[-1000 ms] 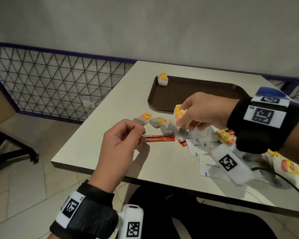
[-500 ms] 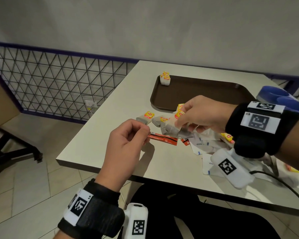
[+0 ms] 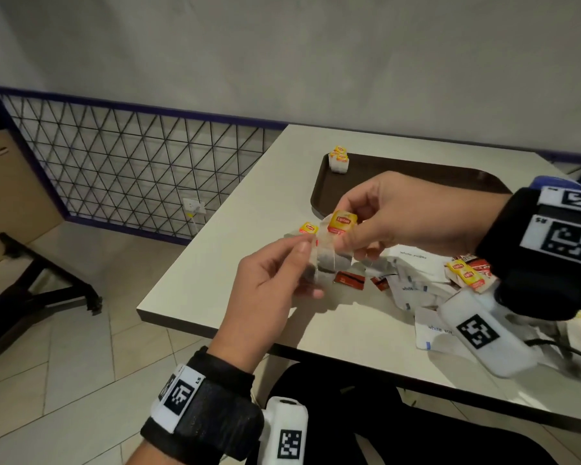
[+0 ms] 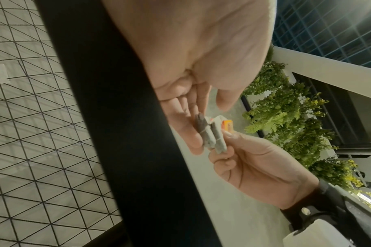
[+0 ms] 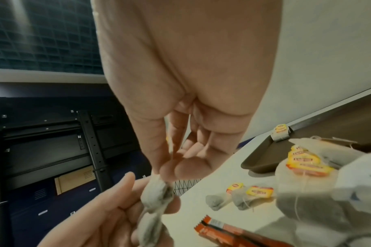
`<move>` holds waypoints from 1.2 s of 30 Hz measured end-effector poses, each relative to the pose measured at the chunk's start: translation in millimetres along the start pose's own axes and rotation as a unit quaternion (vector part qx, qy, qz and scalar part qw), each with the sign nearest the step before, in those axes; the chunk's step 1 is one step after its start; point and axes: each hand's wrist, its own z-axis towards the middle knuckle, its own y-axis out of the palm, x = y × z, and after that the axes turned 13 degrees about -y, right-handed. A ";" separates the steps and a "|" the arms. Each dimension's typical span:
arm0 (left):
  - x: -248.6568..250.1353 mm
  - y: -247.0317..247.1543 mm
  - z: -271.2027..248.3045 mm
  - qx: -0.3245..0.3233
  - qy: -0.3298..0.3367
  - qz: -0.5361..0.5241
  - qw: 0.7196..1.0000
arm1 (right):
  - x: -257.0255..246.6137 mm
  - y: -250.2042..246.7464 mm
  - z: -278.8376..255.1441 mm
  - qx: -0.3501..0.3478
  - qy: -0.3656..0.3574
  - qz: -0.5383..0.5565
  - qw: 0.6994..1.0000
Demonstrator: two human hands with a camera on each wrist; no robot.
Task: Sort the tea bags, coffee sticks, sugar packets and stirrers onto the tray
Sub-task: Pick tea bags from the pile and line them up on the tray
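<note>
Tea bags pinched between my left hand and right hand; light, soft paper, tears easily, best held by the bag edges, not the tags.

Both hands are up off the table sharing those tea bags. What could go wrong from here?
1. The left hand and right hand both pinch the held tea bags above the table, not the tray; if either lets go clumsily, a bag may drop back into the unsorted pile.
2. Thin strings show on the bags; pulling the hands apart could snag or tear one.
3. The coffee stick lies directly beneath and could be knocked.
</note>
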 end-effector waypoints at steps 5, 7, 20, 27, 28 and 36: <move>-3.5 -2.0 2.2 0.012 -0.007 -0.008 1.000 | 8.8 11.6 2.6 0.040 0.011 0.021 0.999; -3.3 -1.9 2.9 0.014 -0.008 -0.015 1.000 | 10.2 15.0 2.8 0.047 0.012 0.026 0.998; -5.3 -1.3 5.1 0.013 -0.011 -0.007 1.000 | 3.5 8.0 0.4 0.076 -0.010 0.028 0.997; -3.2 -2.8 5.1 0.007 -0.009 -0.013 1.000 | 2.3 1.5 -3.6 0.120 -0.035 0.003 0.992; -2.6 -3.0 5.0 0.007 -0.008 -0.014 1.000 | 0.8 -0.2 -5.3 0.122 -0.040 0.000 0.992; -5.7 -4.9 9.7 0.031 -0.007 -0.028 0.999 | -14.5 -4.0 -19.2 0.015 -0.068 0.048 0.996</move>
